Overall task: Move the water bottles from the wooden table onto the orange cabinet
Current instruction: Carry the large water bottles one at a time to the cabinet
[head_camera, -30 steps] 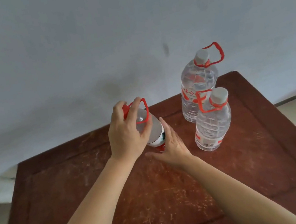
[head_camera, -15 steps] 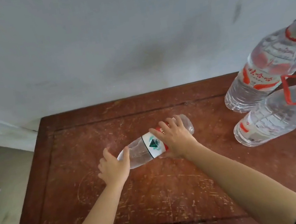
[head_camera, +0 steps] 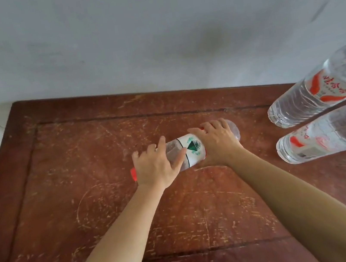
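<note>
Bottle (head_camera: 193, 150) sideways in left hand (head_camera: 153, 168) and right hand (head_camera: 219, 144), fingers (head_camera: 212, 125) curled; big bottles (head_camera: 320, 94) right.

no legible text; green triangle logo (head_camera: 192, 145) on bottle label (head_camera: 197, 157)

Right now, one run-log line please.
bottle sideways, held; left hand cap end; right hand base end; two bottles standing on table

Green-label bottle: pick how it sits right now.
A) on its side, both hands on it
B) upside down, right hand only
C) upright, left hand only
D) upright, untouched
A: the bottle is on its side, with the left hand gripping it near the red cap and the right hand gripping the base end.
</note>
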Action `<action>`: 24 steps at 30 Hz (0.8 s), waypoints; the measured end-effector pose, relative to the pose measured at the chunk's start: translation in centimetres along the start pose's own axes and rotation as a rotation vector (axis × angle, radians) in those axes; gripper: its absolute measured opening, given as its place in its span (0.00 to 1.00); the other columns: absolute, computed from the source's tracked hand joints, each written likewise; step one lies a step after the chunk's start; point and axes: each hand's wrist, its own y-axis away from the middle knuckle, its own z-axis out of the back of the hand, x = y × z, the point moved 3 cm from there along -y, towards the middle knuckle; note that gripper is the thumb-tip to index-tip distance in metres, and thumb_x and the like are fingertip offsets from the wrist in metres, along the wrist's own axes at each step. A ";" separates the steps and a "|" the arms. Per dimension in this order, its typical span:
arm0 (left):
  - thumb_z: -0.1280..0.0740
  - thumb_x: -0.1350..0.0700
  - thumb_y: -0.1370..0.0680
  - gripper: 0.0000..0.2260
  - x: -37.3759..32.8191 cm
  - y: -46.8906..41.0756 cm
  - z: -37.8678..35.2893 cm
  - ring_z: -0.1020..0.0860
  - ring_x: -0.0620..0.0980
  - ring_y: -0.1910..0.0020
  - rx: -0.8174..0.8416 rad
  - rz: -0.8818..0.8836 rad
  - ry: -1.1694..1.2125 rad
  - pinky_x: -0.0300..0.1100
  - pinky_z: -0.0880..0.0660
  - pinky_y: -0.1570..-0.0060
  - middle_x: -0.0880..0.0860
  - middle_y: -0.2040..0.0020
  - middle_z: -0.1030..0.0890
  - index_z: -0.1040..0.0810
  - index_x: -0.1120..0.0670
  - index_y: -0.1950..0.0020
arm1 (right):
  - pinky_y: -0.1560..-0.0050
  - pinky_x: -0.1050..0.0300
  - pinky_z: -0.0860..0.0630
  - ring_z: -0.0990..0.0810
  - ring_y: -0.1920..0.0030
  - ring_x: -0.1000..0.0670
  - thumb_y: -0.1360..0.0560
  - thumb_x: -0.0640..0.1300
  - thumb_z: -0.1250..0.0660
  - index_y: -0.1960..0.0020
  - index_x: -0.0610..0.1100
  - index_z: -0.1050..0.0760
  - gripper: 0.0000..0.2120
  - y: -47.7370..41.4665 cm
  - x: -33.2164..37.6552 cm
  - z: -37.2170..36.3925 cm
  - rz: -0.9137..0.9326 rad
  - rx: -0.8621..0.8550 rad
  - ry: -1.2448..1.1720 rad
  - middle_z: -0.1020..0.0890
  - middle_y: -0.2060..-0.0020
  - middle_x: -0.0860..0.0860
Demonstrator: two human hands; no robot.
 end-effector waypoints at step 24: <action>0.50 0.21 0.28 0.39 -3.7 6.6 -0.2 0.19 0.54 0.60 -0.094 0.062 -0.158 0.51 0.23 0.49 0.54 0.58 0.17 0.22 0.55 0.48 | 0.31 0.38 0.31 0.23 0.39 0.42 0.36 0.64 0.25 0.27 0.56 0.36 0.42 2.4 -2.3 -1.1 0.386 -0.103 0.112 0.22 0.40 0.48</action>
